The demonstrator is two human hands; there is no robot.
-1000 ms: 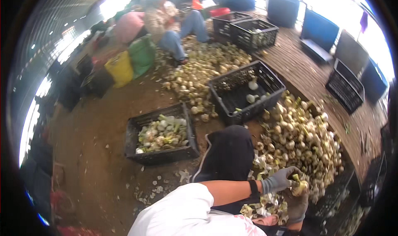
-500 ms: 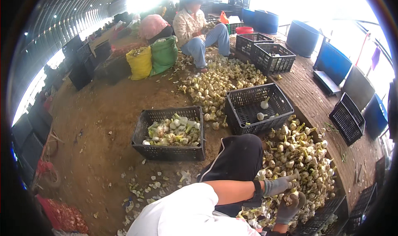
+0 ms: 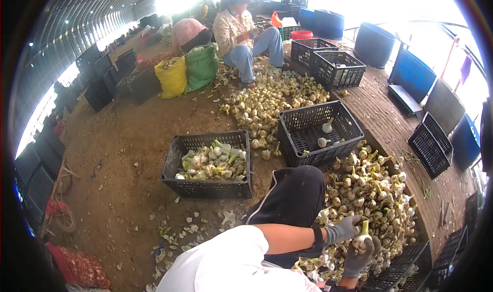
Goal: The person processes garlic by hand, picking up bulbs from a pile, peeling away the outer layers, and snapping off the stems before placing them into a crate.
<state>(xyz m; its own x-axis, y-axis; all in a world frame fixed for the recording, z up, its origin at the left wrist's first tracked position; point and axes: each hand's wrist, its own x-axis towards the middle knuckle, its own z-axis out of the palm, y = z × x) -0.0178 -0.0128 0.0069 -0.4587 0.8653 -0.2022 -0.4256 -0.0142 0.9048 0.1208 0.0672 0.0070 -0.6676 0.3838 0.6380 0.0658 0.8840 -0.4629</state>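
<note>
One garlic bulb point(image 3: 362, 242) has turned stem-up, right hand point(image 3: 360, 260) gripping it; left hand's point(image 3: 343, 229) hold unclear, crate edge point(image 3: 398, 268) near.

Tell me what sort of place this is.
Likely a shed where garlic is handled: an arched, ribbed roof, a large garlic heap and black crates, some holding bulbs.

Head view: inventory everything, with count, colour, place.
Garlic bulb: one, white, green stem, lower right
Garlic heaps: two, cream, lower right and upper centre
Crates: several, black, centre, right, back
Blue containers: several, blue, upper right
Yellow sack: one, yellow, upper left
Green sack: one, green, upper left
Red tub: one, red, upper centre
Red sack: one, red, lower left
Co-worker: one, blue trousers, seated, upper centre
Trouser leg: one, black, lower centre
Left hand: one, grey-gloved, beside bulb
Right hand: one, grey-gloved, holding bulb
</note>
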